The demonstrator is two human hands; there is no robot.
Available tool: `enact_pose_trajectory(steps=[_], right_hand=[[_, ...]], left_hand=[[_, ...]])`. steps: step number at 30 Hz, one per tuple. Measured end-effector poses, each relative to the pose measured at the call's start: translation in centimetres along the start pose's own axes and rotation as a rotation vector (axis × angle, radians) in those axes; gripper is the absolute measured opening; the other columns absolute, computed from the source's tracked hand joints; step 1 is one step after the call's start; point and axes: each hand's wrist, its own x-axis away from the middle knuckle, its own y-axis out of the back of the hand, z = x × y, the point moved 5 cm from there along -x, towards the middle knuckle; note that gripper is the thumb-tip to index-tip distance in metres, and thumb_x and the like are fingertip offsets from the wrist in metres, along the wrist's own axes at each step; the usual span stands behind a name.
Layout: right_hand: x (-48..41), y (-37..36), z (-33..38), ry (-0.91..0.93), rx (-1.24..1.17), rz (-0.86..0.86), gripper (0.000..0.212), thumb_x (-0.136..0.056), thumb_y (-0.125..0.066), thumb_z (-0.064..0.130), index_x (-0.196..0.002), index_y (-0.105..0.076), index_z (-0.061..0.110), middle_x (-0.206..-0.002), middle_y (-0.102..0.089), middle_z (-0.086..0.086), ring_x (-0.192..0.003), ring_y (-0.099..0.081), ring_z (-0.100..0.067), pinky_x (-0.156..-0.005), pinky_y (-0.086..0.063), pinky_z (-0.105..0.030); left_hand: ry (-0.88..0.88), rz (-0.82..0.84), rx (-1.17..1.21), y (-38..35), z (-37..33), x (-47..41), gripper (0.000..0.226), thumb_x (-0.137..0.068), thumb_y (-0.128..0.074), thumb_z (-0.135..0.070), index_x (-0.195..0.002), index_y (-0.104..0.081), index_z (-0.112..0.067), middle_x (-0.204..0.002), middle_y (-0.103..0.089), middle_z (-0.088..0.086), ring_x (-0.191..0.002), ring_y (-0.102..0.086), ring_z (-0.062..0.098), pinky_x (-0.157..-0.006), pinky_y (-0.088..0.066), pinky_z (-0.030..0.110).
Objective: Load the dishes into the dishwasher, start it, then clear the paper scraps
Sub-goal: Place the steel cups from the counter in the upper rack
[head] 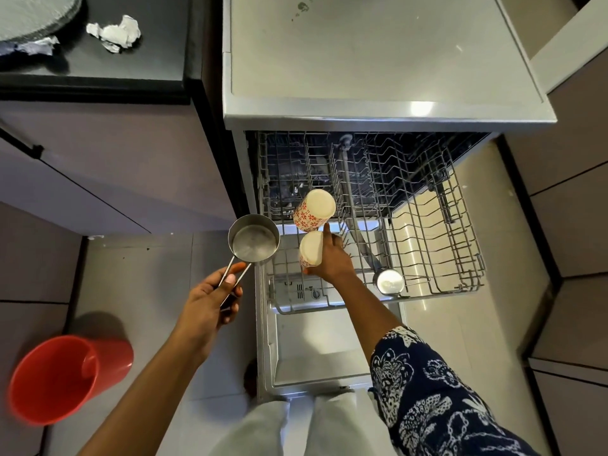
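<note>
The dishwasher (388, 116) stands open with its wire rack (437, 245) pulled out over the lowered door. My left hand (210, 301) grips the wire handle of a small steel saucepan (253, 238), held left of the rack. My right hand (332, 258) holds a white cup with red flowers (311, 253), bottom up, over the rack's front left. A second flowered cup (314, 209) sits bottom up just behind it, my forefinger reaching to it. A steel cup (390, 282) lies at the rack's front. Crumpled paper scraps (115, 32) lie on the black counter (131, 74).
A red plastic bin (65, 378) stands on the floor at the lower left. Plates (36, 14) are stacked at the counter's far left beside more crumpled paper (29, 47). Cabinets flank the dishwasher on both sides. The right part of the rack holds nothing.
</note>
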Motion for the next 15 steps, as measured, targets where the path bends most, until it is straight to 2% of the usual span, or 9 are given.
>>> enact_pose_trajectory(steps=[5, 11, 15], right_hand=[[0.4, 0.2, -0.8, 0.021, -0.062, -0.016, 0.128, -0.065, -0.084, 0.029, -0.149, 0.009, 0.006, -0.155, -0.012, -0.016, -0.134, -0.037, -0.034, -0.101, -0.041, -0.047], [1.2, 0.6, -1.3, -0.019, -0.152, -0.07, 0.12, -0.064, -0.085, 0.028, -0.149, -0.003, 0.006, -0.151, -0.027, -0.013, -0.135, -0.034, -0.031, -0.104, -0.039, -0.043], [1.4, 0.7, -1.5, -0.028, -0.177, -0.085, 0.114, -0.068, -0.082, 0.027, -0.149, -0.005, 0.006, -0.15, -0.028, -0.014, -0.135, -0.034, -0.031, -0.103, -0.038, -0.042]], left_hand=[[0.013, -0.006, -0.001, -0.2, 0.0, -0.2, 0.023, -0.099, -0.042, -0.017, -0.105, -0.063, -0.023, -0.074, -0.054, 0.007, -0.062, -0.045, 0.016, -0.057, -0.035, 0.026], [0.017, 0.001, -0.009, -0.4, 0.0, -0.5, 0.022, -0.099, -0.044, -0.018, -0.112, -0.062, -0.02, -0.074, -0.057, 0.006, -0.064, -0.049, 0.017, -0.059, -0.039, 0.026], [0.01, 0.009, -0.028, -0.9, -0.1, -0.4, 0.022, -0.098, -0.045, -0.019, -0.111, -0.062, -0.021, -0.077, -0.059, 0.007, -0.067, -0.053, 0.018, -0.061, -0.041, 0.028]])
